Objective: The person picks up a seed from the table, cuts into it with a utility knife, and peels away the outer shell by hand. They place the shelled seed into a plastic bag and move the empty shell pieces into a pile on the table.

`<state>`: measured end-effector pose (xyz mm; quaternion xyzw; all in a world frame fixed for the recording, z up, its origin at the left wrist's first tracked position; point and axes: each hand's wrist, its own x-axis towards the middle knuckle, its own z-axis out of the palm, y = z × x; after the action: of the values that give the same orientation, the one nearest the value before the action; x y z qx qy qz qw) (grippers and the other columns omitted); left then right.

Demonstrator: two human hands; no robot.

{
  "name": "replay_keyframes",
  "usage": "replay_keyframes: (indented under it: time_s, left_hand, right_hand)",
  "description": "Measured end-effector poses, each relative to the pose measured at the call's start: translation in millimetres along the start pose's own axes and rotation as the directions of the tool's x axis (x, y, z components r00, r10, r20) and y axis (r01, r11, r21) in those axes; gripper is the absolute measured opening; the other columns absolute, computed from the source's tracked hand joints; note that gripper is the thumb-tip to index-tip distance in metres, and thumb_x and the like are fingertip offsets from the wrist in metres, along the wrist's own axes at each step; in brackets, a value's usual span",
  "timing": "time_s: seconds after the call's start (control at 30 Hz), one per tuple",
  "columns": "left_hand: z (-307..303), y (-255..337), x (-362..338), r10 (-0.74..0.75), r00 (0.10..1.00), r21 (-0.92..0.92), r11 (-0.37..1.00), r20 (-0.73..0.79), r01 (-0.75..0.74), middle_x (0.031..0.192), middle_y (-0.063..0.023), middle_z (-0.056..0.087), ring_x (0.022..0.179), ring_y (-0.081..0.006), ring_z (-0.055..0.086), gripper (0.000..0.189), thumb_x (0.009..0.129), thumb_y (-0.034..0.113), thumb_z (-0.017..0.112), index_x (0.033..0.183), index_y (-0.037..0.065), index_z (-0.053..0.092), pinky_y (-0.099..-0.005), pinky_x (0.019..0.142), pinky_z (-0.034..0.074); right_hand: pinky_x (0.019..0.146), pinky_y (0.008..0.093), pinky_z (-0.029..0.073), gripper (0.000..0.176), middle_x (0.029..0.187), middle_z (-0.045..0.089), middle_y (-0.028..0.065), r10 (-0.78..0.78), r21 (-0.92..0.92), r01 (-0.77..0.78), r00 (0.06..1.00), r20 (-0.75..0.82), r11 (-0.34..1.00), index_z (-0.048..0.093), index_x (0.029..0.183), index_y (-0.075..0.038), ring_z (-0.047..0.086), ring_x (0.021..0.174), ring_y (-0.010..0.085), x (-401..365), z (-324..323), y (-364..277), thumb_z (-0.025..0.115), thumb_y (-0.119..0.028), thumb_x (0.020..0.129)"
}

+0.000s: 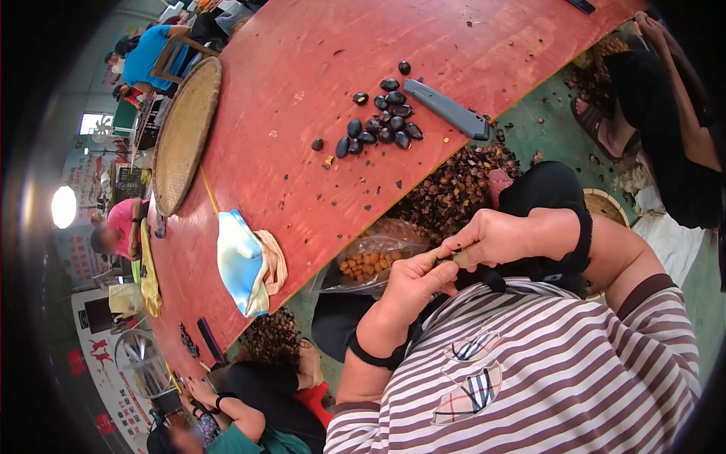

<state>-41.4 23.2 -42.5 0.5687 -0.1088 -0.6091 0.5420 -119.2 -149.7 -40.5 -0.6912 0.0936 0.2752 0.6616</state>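
Observation:
My left hand (414,286) and my right hand (491,239) meet in front of my striped shirt, both closed with the fingers pinched together. Something small sits between the fingertips, mostly hidden, and I cannot make out what it is. Just beyond my left hand, a clear plastic bag (349,285) holds several peeled orange-brown kernels (366,265). On the red table (302,91) lies a loose group of glossy black nuts (386,125). A grey utility knife (446,110) rests beside them near the table's edge.
A heap of brown shells (461,189) covers the floor below the table edge. A blue and white cloth mask (240,261) lies near the edge. A round woven tray (189,136) stands at the far side. Other people (249,424) sit around the table.

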Motion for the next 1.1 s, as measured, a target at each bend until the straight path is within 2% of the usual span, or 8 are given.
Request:
replay_keyframes:
  time_s: [0.2,0.4,0.43,0.53,0.63,0.67,0.77,1.1]
  left_hand:
    - [-2.3,16.3,-4.9,-0.099,0.991,0.124,0.988,0.085,0.089,0.074,-0.0014,0.057,0.056,-0.0064,0.052,0.020,0.076,0.008,0.059,0.093,-0.002,0.058,-0.0185,0.053,0.045]
    - [-9.0,17.0,1.8,-0.151,0.984,0.127,0.982,0.098,0.138,0.074,-0.0017,0.058,0.059,-0.0075,0.054,0.021,0.072,0.005,0.061,0.092,0.000,0.059,-0.0195,0.056,0.045]
    - [-8.5,14.8,1.8,-0.136,0.987,0.111,0.986,0.080,0.127,0.075,-0.0017,0.058,0.059,-0.0083,0.054,0.022,0.072,0.005,0.061,0.093,0.000,0.059,-0.0204,0.056,0.045]
    - [-8.4,11.7,3.4,-0.081,0.997,-0.101,0.992,0.005,0.081,0.080,-0.0037,0.058,0.064,-0.0110,0.057,0.027,0.077,0.010,0.057,0.102,0.001,0.054,-0.0226,0.060,0.047]
    - [-15.3,5.1,7.5,-0.061,0.998,-0.295,0.954,-0.003,0.058,0.080,-0.0044,0.057,0.066,-0.0124,0.057,0.030,0.081,0.017,0.054,0.106,0.001,0.052,-0.0224,0.061,0.048]
    - [-14.5,4.5,6.6,-0.043,0.999,-0.231,0.972,-0.032,0.035,0.080,-0.0044,0.057,0.066,-0.0123,0.057,0.029,0.081,0.017,0.054,0.106,0.001,0.052,-0.0222,0.061,0.048]
    - [-6.5,6.9,2.6,0.026,0.997,-0.053,0.998,-0.079,-0.030,0.081,-0.0043,0.057,0.066,-0.0116,0.057,0.029,0.081,0.016,0.053,0.107,0.001,0.052,-0.0215,0.062,0.048]
    - [-4.1,11.8,-3.5,0.179,0.984,0.186,0.967,-0.023,-0.172,0.087,-0.0032,0.058,0.071,-0.0069,0.055,0.030,0.081,0.007,0.051,0.110,-0.001,0.049,-0.0194,0.063,0.046]
  right_hand:
    - [0.057,0.0303,0.044,0.025,0.068,0.060,0.0119,-0.226,-0.329,0.228,0.973,0.044,0.917,0.061,0.095,-0.008,0.057,0.060,0.0214,-2.3,-1.0,-15.2,0.057,-0.012,0.070]
    - [0.061,0.0335,0.044,0.023,0.074,0.060,0.0134,-0.214,-0.440,0.199,0.977,0.015,0.876,0.062,0.092,-0.011,0.058,0.066,0.0273,-3.6,1.9,-24.5,0.057,-0.013,0.069]
    - [0.056,0.0315,0.045,0.027,0.071,0.059,0.0164,-0.281,-0.449,0.253,0.960,0.006,0.857,0.060,0.097,-0.009,0.058,0.059,0.0259,-3.6,2.2,-20.3,0.056,-0.008,0.071]
    - [0.060,0.0321,0.044,0.023,0.073,0.060,0.0130,-0.187,-0.349,0.117,0.967,-0.173,0.930,0.062,0.093,-0.012,0.057,0.066,0.0274,6.0,1.9,-10.4,0.057,-0.014,0.070]
    - [0.054,0.0289,0.043,0.023,0.066,0.058,0.0101,-0.297,-0.230,0.248,0.931,-0.211,0.941,0.060,0.096,-0.009,0.053,0.056,0.0176,11.8,5.9,3.4,0.055,-0.011,0.074]
    - [0.052,0.0278,0.043,0.023,0.064,0.058,0.0088,-0.341,-0.179,0.307,0.916,-0.211,0.935,0.060,0.096,-0.009,0.052,0.054,0.0148,12.5,6.7,6.2,0.055,-0.011,0.074]
    - [0.045,0.0231,0.039,0.024,0.059,0.054,0.0032,-0.084,-0.007,0.084,0.991,-0.102,0.996,0.060,0.098,-0.008,0.044,0.048,0.0078,4.7,0.2,-11.3,0.055,-0.010,0.074]
    - [0.039,0.0188,0.035,0.027,0.056,0.051,-0.0006,-0.024,0.091,0.027,0.999,-0.038,0.996,0.059,0.101,-0.008,0.042,0.044,0.0043,3.8,-0.6,-16.4,0.056,-0.010,0.075]
